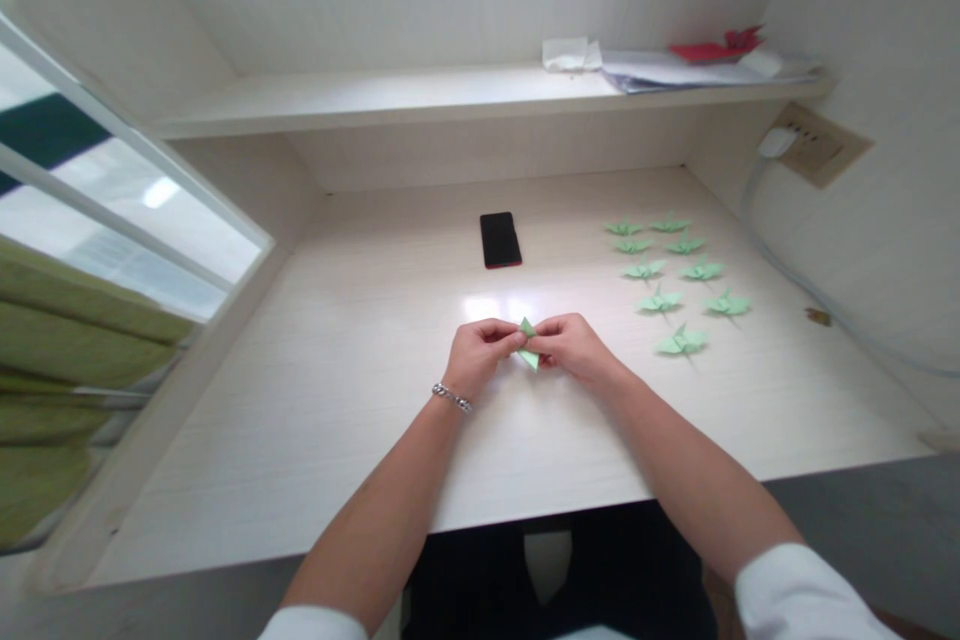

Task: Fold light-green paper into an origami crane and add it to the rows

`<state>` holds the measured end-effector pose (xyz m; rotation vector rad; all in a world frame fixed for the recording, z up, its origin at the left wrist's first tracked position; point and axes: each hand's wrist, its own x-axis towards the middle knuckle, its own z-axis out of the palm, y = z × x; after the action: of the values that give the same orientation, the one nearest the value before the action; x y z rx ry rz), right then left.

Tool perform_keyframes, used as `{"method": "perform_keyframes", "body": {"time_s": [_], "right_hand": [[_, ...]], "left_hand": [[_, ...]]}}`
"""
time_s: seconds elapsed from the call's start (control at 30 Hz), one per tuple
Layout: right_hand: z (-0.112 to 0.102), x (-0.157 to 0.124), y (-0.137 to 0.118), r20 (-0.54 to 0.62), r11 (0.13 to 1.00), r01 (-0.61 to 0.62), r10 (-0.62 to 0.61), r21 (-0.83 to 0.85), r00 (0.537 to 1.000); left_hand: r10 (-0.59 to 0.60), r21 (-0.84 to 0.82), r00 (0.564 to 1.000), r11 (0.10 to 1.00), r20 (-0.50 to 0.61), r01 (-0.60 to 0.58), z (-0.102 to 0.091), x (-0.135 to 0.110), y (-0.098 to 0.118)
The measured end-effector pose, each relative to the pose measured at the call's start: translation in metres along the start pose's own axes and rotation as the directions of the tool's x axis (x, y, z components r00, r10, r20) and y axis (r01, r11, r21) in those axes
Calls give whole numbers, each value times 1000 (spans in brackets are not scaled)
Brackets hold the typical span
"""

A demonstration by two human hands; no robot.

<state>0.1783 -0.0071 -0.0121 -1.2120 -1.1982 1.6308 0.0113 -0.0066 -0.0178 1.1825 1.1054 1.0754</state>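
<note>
A small folded piece of green paper (531, 358) is pinched between both hands, just above the middle of the desk. My left hand (480, 350), with a silver chain bracelet (451, 398) on its wrist, is closed on the paper's left side. My right hand (574, 345) grips it from the right, thumb and fingers together. Parts of the paper are covered by the fingertips; a pointed tip shows above and another below. To the right stand several green paper cranes (682, 342) in two columns.
A black phone (500, 240) lies beyond my hands on the white desk (315, 400). Papers (675, 70) and a red paper item (705, 52) rest on the shelf (375, 98). A plugged-in cable (772, 255) runs down the right wall. Green curtain (67, 380) hangs at left.
</note>
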Motion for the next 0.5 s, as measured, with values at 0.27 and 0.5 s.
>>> {"method": "perform_keyframes", "body": {"time_s": [0.27,0.5], "right_hand": [[-1,-3,-2,84,999,-27,31,-40,996],[-1,-5,-2,121,998,-28,35,-61,992]], "left_hand": [[2,47,1000,999,30,-4,-1,0,0],[-4,60,1000,998,19,3,-3,0,1]]}}
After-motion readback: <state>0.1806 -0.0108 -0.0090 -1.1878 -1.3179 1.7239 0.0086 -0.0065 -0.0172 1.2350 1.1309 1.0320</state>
